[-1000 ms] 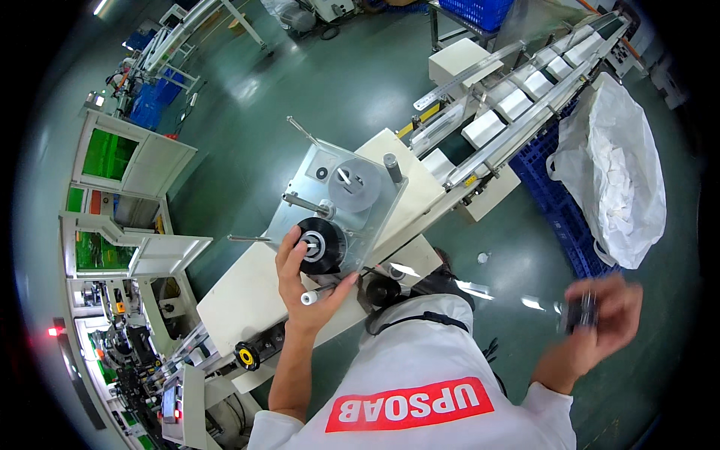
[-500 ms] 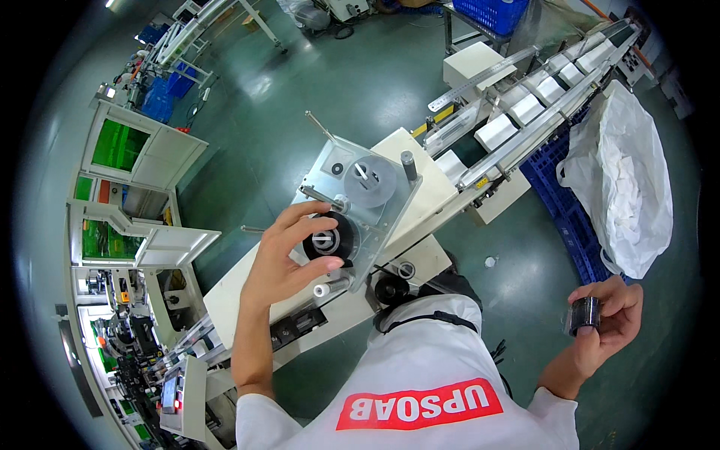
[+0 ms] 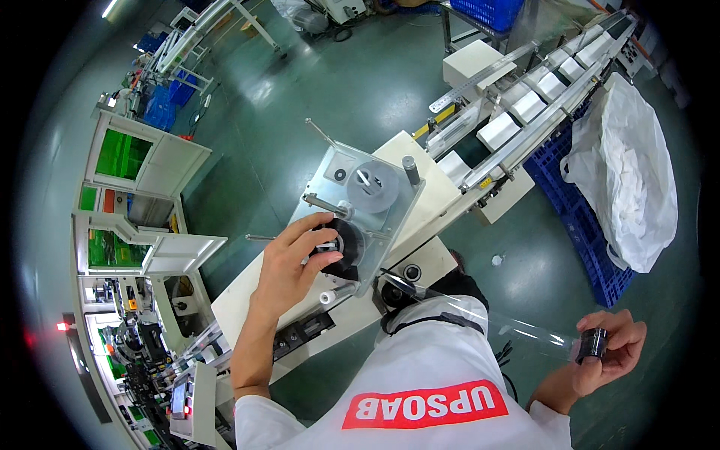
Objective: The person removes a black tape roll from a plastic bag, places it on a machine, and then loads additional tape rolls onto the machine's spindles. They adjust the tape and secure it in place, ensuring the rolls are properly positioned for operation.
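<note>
Light bright, cool, fairly even. Lit tube [image 3: 109, 8] at upper left. Glossy floor [image 3: 259, 91] shows pale, smeared glare beyond the surface's [image 3: 238, 306] far edge, more off its near right corner. Clear film [image 3: 536, 334] carries thin streaks of shine. White bag [image 3: 626, 180] very bright, folds softly shaded. Red lamp [image 3: 64, 326] at left, faint flare toward rim. Hands [image 3: 289, 268] reasonably crisp; distant clutter soft. Fisheye strong: edges bow, corners black.

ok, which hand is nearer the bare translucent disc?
Left. The left hand is at the large black roll, beside the disc. The right hand is far off to the right, holding a small black roll.
</note>
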Demonstrator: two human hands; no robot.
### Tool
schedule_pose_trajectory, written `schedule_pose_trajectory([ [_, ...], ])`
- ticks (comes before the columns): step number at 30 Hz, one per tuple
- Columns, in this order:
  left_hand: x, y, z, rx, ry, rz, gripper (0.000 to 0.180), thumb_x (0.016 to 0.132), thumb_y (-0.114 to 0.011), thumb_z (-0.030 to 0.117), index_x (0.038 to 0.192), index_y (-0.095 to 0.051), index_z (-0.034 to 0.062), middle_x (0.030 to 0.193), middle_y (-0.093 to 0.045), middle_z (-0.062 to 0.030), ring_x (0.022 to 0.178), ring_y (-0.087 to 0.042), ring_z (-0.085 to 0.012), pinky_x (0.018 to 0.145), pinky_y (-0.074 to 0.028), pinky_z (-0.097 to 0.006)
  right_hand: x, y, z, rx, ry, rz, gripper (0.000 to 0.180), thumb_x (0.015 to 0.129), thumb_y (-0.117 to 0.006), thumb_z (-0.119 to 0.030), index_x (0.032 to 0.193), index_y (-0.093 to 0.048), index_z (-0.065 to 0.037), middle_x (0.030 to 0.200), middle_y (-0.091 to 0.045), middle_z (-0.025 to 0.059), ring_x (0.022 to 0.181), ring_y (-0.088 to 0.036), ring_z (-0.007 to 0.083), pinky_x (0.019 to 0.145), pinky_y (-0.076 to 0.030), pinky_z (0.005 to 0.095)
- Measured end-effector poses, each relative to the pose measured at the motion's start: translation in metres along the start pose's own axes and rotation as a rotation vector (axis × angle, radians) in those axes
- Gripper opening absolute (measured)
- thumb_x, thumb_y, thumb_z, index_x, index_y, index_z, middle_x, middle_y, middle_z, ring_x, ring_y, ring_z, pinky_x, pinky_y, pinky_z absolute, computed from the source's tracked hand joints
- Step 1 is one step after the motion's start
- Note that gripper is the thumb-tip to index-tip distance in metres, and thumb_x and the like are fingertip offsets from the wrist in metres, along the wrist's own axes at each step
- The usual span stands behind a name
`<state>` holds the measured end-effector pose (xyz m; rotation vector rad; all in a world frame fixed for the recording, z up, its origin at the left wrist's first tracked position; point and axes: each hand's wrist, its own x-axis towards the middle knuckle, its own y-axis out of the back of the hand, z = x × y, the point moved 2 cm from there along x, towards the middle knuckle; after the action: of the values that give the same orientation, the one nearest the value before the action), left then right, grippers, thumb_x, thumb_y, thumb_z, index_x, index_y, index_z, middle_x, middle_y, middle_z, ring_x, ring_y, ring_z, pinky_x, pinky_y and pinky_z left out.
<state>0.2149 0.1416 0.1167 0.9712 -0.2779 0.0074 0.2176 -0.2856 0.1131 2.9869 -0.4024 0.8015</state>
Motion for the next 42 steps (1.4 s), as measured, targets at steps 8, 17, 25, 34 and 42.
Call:
schedule_pose_trajectory([
  [8, 0.001, 0.0, 0.0, -0.074, 0.055, 0.028, 0.026, 0.081, -0.079, 0.014, 0.102, -0.069, 0.0023, 0.118, -0.068, -0.0145, 0.09, -0.068, -0.0289, 0.072, -0.054, -0.034, -0.013, 0.014, -0.007, -0.041, -0.089, 0.09, 0.056, 0.07, -0.087, -0.039, 0.086, -0.042, -0.01, 0.069, -0.048, 0.0047, 0.058, -0.057, 0.0143, 0.055, -0.055, 0.0299],
  [17, 0.001, 0.0, -0.003, -0.101, 0.044, 0.049, 0.029, 0.079, -0.081, 0.016, 0.101, -0.069, 0.0015, 0.114, -0.067, -0.0152, 0.095, -0.067, -0.0317, 0.079, -0.054, -0.036, -0.011, 0.016, -0.02, -0.093, -0.119, 0.075, 0.055, 0.07, -0.087, -0.039, 0.083, -0.042, -0.011, 0.069, -0.043, 0.0024, 0.054, -0.051, 0.0119, 0.052, -0.054, 0.0298],
  [25, -0.002, -0.003, -0.007, -0.201, 0.067, 0.133, 0.029, 0.074, -0.084, 0.014, 0.095, -0.07, 0.0002, 0.108, -0.067, -0.0149, 0.097, -0.066, -0.0272, 0.083, -0.051, -0.033, -0.023, 0.015, -0.051, -0.134, -0.016, -0.029, 0.059, 0.071, -0.085, -0.043, 0.082, -0.037, -0.01, 0.07, -0.044, 0.0066, 0.059, -0.055, 0.016, 0.051, -0.04, 0.0237],
  [34, -0.004, -0.004, -0.013, -0.049, -0.046, 0.219, 0.029, 0.074, -0.084, 0.017, 0.087, -0.065, 0.0007, 0.105, -0.064, -0.0132, 0.095, -0.063, -0.0292, 0.083, -0.05, -0.036, -0.033, 0.024, -0.084, -0.175, 0.129, 0.033, 0.059, 0.075, -0.079, -0.05, 0.086, -0.037, -0.01, 0.07, -0.038, 0.003, 0.061, -0.041, 0.0118, 0.055, -0.036, 0.0247],
  [42, -0.006, -0.004, -0.019, -0.211, 0.083, 0.123, 0.038, 0.075, -0.085, 0.026, 0.089, -0.061, 0.0009, 0.106, -0.063, -0.0144, 0.096, -0.062, -0.031, 0.083, -0.05, -0.037, -0.025, 0.027, -0.107, -0.218, 0.049, 0.03, 0.054, 0.076, -0.08, -0.045, 0.087, -0.04, -0.01, 0.083, -0.039, 0.0041, 0.068, -0.05, 0.0147, 0.061, -0.038, 0.0252],
])
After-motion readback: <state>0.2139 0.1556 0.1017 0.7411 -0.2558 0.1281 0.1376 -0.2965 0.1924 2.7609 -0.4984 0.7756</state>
